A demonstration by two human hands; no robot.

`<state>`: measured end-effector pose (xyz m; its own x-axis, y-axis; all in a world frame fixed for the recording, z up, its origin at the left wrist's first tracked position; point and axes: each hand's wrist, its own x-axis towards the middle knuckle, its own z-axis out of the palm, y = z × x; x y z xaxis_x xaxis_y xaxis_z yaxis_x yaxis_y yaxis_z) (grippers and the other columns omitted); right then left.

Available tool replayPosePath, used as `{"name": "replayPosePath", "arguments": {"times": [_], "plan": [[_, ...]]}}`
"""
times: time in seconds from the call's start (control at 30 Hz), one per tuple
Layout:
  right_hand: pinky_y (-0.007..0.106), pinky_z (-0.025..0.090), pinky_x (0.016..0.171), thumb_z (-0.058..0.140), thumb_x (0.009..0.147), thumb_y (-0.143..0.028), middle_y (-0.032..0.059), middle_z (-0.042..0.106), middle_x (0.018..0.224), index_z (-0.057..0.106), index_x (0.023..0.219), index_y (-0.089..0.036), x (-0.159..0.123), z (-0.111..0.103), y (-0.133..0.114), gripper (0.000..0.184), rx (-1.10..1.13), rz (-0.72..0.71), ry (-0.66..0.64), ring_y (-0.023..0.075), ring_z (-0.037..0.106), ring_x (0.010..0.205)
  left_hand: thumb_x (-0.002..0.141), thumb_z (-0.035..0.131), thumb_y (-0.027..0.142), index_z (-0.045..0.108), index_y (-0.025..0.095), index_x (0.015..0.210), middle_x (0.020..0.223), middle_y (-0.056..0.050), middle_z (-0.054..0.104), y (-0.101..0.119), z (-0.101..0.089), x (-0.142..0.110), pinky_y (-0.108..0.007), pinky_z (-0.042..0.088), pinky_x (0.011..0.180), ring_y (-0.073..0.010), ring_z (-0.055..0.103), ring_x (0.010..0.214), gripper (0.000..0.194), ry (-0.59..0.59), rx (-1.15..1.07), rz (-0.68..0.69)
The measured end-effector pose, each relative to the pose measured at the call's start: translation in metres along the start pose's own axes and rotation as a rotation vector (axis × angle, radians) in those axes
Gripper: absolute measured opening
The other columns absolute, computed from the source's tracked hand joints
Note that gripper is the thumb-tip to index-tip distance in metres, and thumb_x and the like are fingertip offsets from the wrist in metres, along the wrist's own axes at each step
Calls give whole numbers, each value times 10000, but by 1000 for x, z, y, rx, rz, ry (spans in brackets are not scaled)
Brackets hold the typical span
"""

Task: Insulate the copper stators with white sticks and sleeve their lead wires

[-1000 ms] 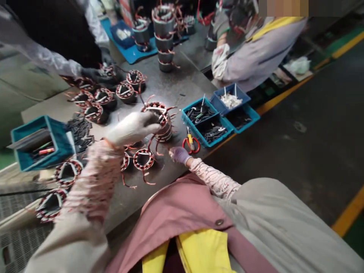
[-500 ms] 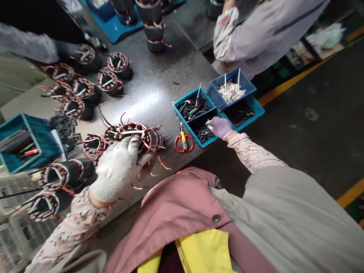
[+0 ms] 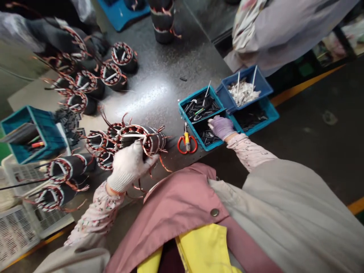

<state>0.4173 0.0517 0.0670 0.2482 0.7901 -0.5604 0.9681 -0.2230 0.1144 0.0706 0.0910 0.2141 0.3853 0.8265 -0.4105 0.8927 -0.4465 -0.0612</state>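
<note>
My left hand, in a white knitted glove, is closed at the near rim of a motor stator lying on its side, with copper wire leads hanging about its fingers. The fingertips are partly hidden by the rim. My right hand, in a purple glove, reaches into a compartment of the teal parts bin that holds short black tube pieces. Its fingers are bent together over the pieces; I cannot make out what is between them. Scissors with red handles and a yellow-handled tool lie beside the bin.
More stators stand at the back left, where a co-worker's gloved hand is. A blue bin of white pieces sits right of the black ones. A teal crate stands at the left. Another person's sleeve is across the table.
My left hand has shifted slightly right along the stator's rim. My right hand stays in the same compartment. At the back left the co-worker has a stator tilted up. The whole view has shifted a little.
</note>
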Motion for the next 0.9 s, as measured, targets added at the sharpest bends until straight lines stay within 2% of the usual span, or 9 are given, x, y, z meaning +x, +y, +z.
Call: {"name": "replayPosePath", "arguments": {"times": [0.1,0.2,0.3,0.37,0.43,0.53,0.7,0.8,0.9], "plan": [[359,458,817,430,995,-294,226,671,1160,704,1227,-141,6,2,-17,390,-41,-36,-72,321,647,1101,858,523,635,640,124,1143,878,-128,735,-5,-3,7,-361,533,695,-335,740,831,597,-39,31,30],[388,470,835,436,992,-294,243,654,1193,721,1180,-115,6,2,-24,385,-43,-62,-61,339,640,1122,845,536,629,636,135,1145,922,-131,739,-10,-4,8,-361,534,740,-338,740,900,586,-68,23,102],[409,499,825,413,1007,-317,233,646,1243,713,1221,-138,3,-1,-17,410,-1,4,-116,337,666,1087,832,566,609,627,135,1158,961,-141,736,-13,-3,9,-380,536,775,-352,734,944,579,-84,-10,152],[424,516,840,425,1006,-340,222,648,1273,705,1248,-147,-2,-6,-9,418,71,59,-88,344,670,1096,838,570,595,626,133,1155,975,-143,734,-13,-1,9,-383,537,779,-347,733,939,562,-82,-25,162],[403,522,883,461,987,-327,191,675,1265,705,1251,-154,-16,-13,-5,399,220,61,37,324,667,1118,856,553,591,631,133,1151,985,-144,735,-12,0,9,-378,535,774,-336,734,934,550,-65,-33,172],[322,545,814,476,961,-303,123,748,1102,695,1271,-177,-50,-28,-19,401,624,-57,136,242,709,952,878,525,586,637,126,1156,984,-143,737,-10,0,9,-363,529,763,-324,732,941,549,-33,-33,198],[291,529,616,593,888,-489,56,741,857,767,1090,-206,-101,-65,-84,389,1161,-348,194,174,649,650,907,489,542,635,123,1161,996,-148,742,-8,1,10,-360,512,721,-330,729,962,511,23,-38,232],[268,491,527,678,827,-584,15,665,668,768,967,-199,-114,-85,-110,419,1410,-416,173,130,574,524,913,479,546,642,133,1140,978,-150,745,-7,3,11,-364,502,693,-334,730,951,499,60,-59,253],[255,508,505,823,688,-591,0,639,621,745,886,-164,-118,-95,-122,477,1573,-403,133,121,588,515,912,488,551,641,139,1145,954,-141,749,-7,4,12,-358,491,675,-325,734,923,498,99,-71,267]]}}
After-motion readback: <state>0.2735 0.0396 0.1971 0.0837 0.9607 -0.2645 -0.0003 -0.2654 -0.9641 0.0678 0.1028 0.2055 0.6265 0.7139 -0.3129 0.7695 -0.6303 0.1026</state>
